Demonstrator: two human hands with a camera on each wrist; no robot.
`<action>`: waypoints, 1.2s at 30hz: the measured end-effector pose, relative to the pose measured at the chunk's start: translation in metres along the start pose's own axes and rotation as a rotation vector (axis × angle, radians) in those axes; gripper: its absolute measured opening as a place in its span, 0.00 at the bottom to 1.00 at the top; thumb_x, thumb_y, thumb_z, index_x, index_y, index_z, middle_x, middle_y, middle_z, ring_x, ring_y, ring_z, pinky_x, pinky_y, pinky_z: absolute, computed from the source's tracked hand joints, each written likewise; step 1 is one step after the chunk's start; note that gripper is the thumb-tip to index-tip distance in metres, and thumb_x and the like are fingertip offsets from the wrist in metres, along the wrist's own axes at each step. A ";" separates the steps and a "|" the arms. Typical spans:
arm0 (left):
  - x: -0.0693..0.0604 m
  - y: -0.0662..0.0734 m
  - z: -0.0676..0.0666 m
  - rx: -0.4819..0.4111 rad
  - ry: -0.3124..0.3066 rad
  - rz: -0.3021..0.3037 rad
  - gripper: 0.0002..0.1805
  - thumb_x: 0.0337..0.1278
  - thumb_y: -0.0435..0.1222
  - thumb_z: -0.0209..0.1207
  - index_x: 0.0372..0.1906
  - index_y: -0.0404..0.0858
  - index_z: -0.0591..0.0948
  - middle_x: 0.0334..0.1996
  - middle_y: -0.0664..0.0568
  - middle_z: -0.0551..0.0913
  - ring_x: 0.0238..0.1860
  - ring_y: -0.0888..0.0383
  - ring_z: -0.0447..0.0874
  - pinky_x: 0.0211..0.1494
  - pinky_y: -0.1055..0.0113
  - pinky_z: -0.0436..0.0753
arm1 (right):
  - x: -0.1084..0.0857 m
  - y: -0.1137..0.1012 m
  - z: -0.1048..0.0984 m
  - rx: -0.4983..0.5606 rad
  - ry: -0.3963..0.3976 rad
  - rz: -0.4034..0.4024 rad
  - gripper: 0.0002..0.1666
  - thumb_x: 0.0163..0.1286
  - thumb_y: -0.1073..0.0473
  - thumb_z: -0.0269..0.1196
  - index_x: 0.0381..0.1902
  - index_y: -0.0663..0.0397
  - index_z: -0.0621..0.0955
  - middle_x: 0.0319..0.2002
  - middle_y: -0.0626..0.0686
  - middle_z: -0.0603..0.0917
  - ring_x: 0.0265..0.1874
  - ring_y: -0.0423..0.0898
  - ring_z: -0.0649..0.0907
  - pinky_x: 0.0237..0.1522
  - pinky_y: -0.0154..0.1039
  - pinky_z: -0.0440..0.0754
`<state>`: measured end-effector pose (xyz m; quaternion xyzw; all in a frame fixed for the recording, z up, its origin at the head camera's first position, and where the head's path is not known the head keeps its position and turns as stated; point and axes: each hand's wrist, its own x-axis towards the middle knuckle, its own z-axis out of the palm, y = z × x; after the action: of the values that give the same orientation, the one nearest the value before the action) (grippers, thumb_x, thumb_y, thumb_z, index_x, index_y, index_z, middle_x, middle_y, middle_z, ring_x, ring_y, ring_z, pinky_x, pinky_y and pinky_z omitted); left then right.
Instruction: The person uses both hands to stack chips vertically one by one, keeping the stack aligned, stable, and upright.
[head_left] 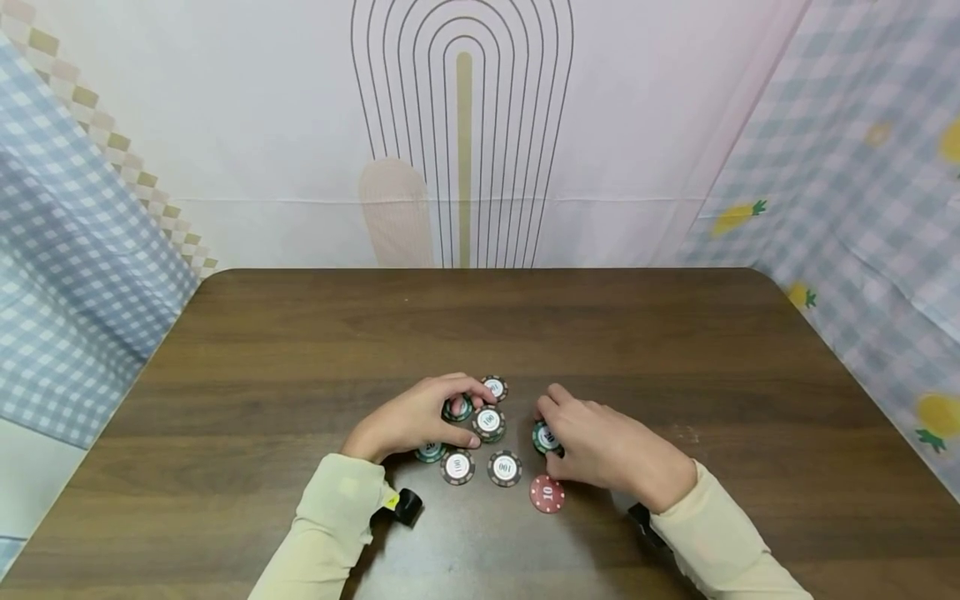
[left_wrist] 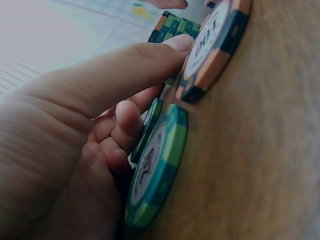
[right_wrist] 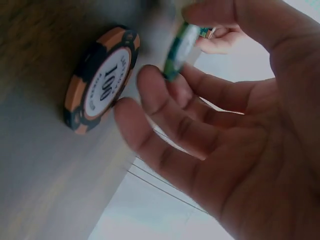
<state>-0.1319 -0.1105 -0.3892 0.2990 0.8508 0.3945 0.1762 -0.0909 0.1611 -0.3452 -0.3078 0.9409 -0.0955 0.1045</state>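
Poker chips [head_left: 505,468] were apparently being stacked: the right fingers [head_left: 556,407] pinched a green chip [head_left: 542,436], while the left fingers [head_left: 471,386] curved around the stack [head_left: 489,421]. The next move likely required level placement.

Brown wood-grain surface [head_left: 300,333] framed by printed cloth
Beyond its far edge hangs a white cloth [head_left: 262,108] with thin dark arches [head_left: 465,18] around an olive bar [head_left: 464,158], a beige rounded shape [head_left: 397,212] at lower left; blue-and-white gingham [head_left: 67,275] drapes the left side, paler checked cloth [head_left: 885,275] with yellow, green-topped motifs [head_left: 941,414] the right; soft light pales the surface's near part
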 end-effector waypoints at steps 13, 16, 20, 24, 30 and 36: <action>-0.002 0.000 -0.002 0.004 -0.003 -0.010 0.28 0.58 0.38 0.77 0.64 0.50 0.82 0.54 0.60 0.81 0.48 0.61 0.76 0.55 0.62 0.77 | 0.008 -0.006 0.006 0.059 0.126 -0.107 0.19 0.63 0.64 0.67 0.53 0.57 0.82 0.43 0.50 0.76 0.25 0.38 0.74 0.29 0.33 0.76; -0.002 0.000 -0.003 0.000 -0.004 -0.005 0.28 0.58 0.38 0.77 0.64 0.49 0.82 0.53 0.60 0.81 0.47 0.61 0.76 0.54 0.62 0.77 | 0.009 -0.007 0.007 0.067 0.135 -0.110 0.20 0.63 0.64 0.66 0.54 0.57 0.82 0.41 0.49 0.76 0.25 0.38 0.74 0.29 0.33 0.76; -0.001 0.000 -0.001 -0.003 -0.011 -0.001 0.28 0.58 0.38 0.77 0.64 0.49 0.82 0.53 0.60 0.80 0.47 0.61 0.76 0.54 0.62 0.77 | 0.009 -0.007 0.008 0.073 0.137 -0.109 0.22 0.64 0.64 0.66 0.56 0.57 0.82 0.42 0.48 0.77 0.25 0.38 0.73 0.28 0.32 0.75; 0.001 0.000 0.000 -0.004 -0.012 0.000 0.28 0.58 0.38 0.76 0.64 0.50 0.82 0.53 0.61 0.80 0.47 0.60 0.76 0.54 0.62 0.77 | 0.009 -0.006 0.008 0.063 0.149 -0.108 0.22 0.63 0.65 0.67 0.56 0.56 0.82 0.42 0.48 0.76 0.24 0.37 0.72 0.26 0.32 0.74; 0.001 -0.001 0.000 -0.006 -0.006 -0.015 0.28 0.59 0.39 0.76 0.64 0.50 0.82 0.54 0.61 0.80 0.47 0.60 0.76 0.55 0.61 0.76 | 0.014 -0.011 0.006 0.049 0.156 -0.122 0.21 0.64 0.62 0.67 0.56 0.57 0.82 0.43 0.48 0.77 0.24 0.38 0.72 0.26 0.33 0.74; 0.000 -0.001 0.000 -0.002 -0.011 -0.022 0.28 0.59 0.40 0.76 0.64 0.50 0.82 0.57 0.59 0.80 0.49 0.59 0.76 0.58 0.59 0.76 | 0.019 -0.016 0.005 0.046 0.152 -0.137 0.24 0.64 0.63 0.67 0.59 0.58 0.81 0.45 0.49 0.77 0.25 0.38 0.73 0.25 0.32 0.74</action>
<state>-0.1326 -0.1112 -0.3898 0.2914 0.8527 0.3919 0.1856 -0.0961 0.1367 -0.3489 -0.3605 0.9204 -0.1473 0.0332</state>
